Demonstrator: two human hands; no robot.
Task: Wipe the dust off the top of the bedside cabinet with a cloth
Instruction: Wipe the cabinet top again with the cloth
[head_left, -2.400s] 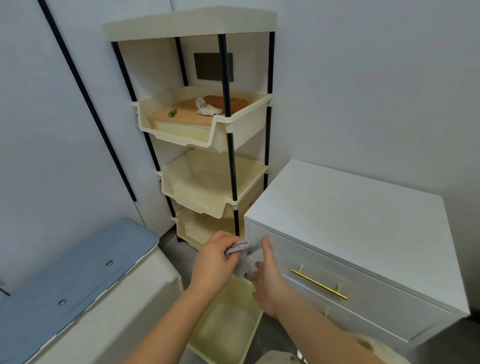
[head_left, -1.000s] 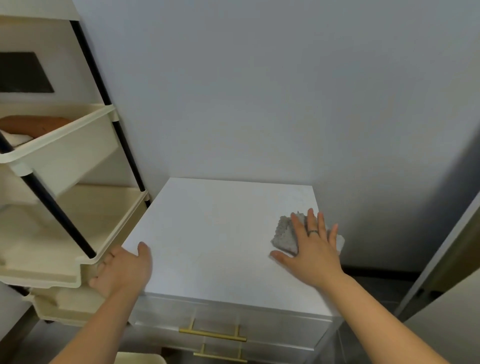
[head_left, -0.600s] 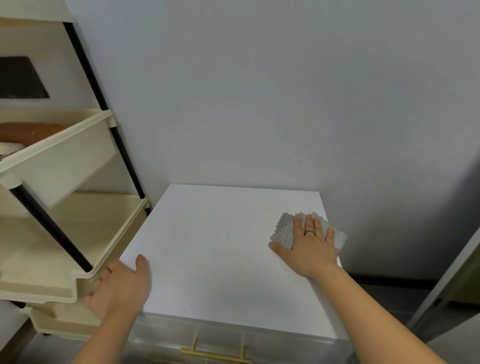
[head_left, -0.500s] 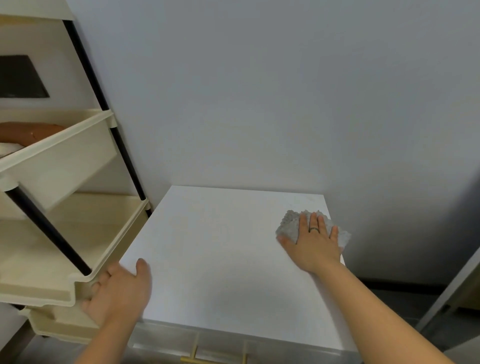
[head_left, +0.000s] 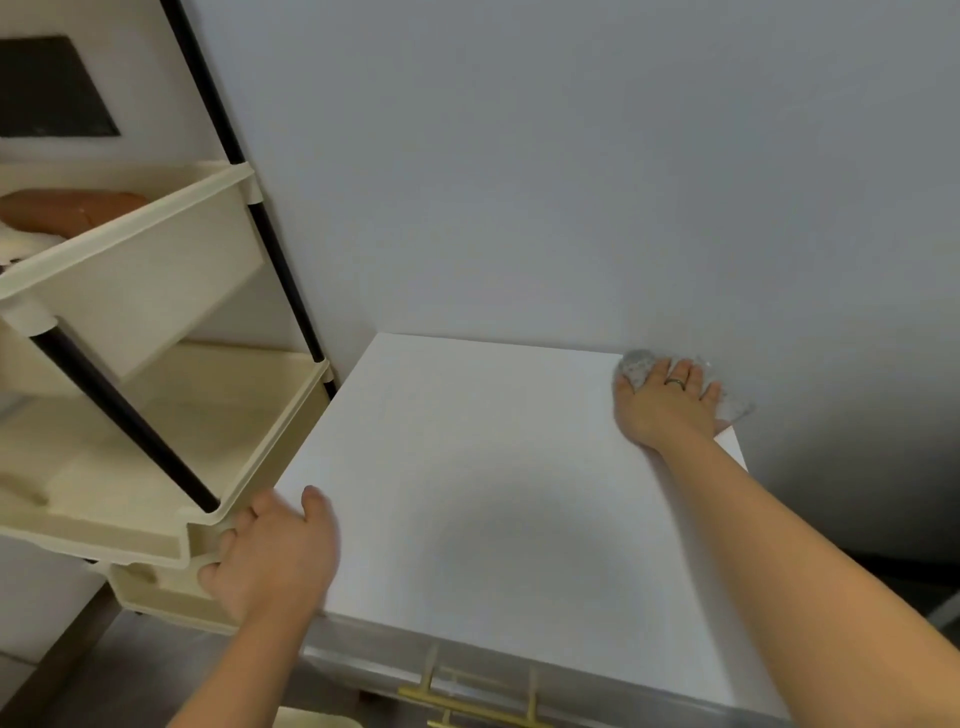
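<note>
The white bedside cabinet (head_left: 483, 499) fills the middle of the head view, its flat top bare. A grey cloth (head_left: 636, 366) lies at the top's far right corner against the wall. My right hand (head_left: 667, 405) presses flat on the cloth, fingers spread, a ring on one finger; most of the cloth is hidden under the palm. My left hand (head_left: 272, 556) grips the cabinet's front left corner, thumb on the top and fingers down the side.
A cream plastic shelf rack (head_left: 156, 395) with black posts stands tight against the cabinet's left side. The grey wall (head_left: 571, 182) runs directly behind. A drawer front with a gold handle (head_left: 467, 704) shows below the top's front edge.
My right hand has slid the cloth away from me along the right side, up to the far right corner at the wall. My left hand has stayed on the front left corner.
</note>
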